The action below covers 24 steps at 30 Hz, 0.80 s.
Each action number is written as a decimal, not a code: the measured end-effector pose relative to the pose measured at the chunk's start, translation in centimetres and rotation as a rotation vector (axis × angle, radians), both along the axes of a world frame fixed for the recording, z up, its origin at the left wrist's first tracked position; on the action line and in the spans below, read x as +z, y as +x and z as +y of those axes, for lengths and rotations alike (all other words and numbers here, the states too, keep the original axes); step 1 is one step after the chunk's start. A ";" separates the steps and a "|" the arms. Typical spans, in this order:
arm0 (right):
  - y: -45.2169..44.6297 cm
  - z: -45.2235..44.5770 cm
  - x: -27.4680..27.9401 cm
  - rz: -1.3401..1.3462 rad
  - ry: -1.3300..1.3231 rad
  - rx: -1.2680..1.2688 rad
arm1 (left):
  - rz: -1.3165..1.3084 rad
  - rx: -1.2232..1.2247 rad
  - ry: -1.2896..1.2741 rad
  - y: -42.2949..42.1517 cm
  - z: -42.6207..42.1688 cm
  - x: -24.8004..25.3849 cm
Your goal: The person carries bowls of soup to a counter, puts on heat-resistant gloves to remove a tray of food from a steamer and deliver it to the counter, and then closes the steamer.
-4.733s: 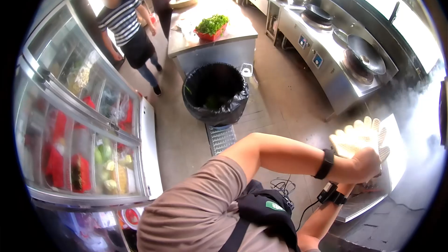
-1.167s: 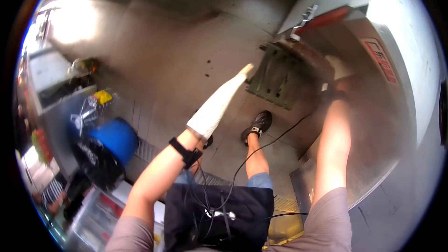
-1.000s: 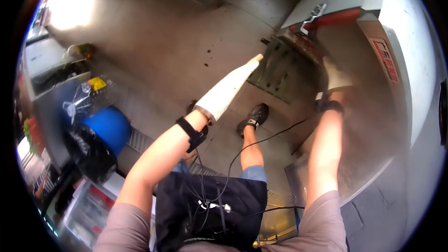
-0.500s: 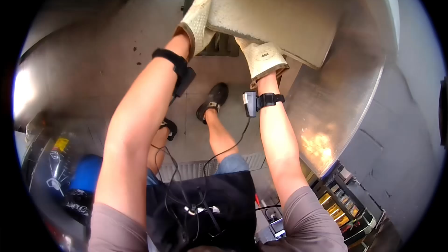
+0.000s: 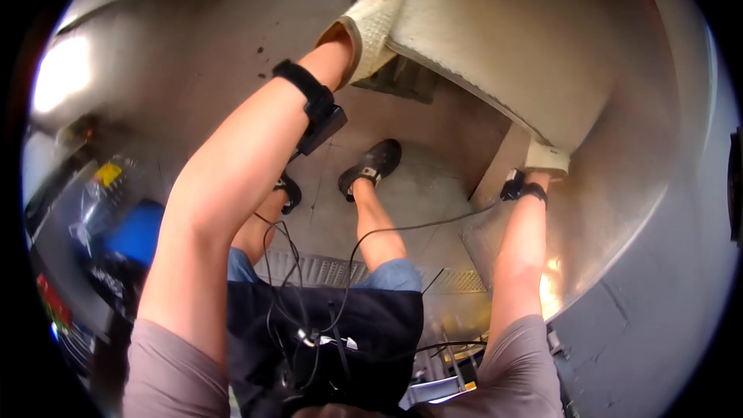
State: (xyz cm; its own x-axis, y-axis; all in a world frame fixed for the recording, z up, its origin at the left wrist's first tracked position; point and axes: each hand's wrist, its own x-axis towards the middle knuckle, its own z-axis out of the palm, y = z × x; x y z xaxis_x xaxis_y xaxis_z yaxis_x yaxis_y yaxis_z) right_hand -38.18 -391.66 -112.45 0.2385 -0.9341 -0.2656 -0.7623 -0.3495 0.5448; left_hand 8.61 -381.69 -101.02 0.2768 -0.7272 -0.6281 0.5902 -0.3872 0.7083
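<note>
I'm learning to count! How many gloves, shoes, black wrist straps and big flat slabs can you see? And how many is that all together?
Gloves: 2
Shoes: 2
Black wrist straps: 2
Big flat slab: 1
Total: 7

Room is offered above the floor (image 5: 437,174) between the arms (image 5: 213,178), crossed by a black cable (image 5: 418,227). Ahead, passage is blocked by the pale slab (image 5: 511,39).
</note>
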 end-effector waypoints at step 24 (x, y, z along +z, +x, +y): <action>2.8 17.3 20.7 -0.343 -0.203 0.078 | 0.239 -0.160 -0.036 2.2 12.3 11.1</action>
State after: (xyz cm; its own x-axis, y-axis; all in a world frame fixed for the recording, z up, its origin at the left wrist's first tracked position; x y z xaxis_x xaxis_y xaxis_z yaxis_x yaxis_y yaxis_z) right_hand -35.35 -374.33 -91.71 0.3534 -0.9350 0.0296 -0.8872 -0.3250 0.3275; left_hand 10.83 -369.41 -89.95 0.0034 -0.7730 -0.6344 0.6756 -0.4659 0.5714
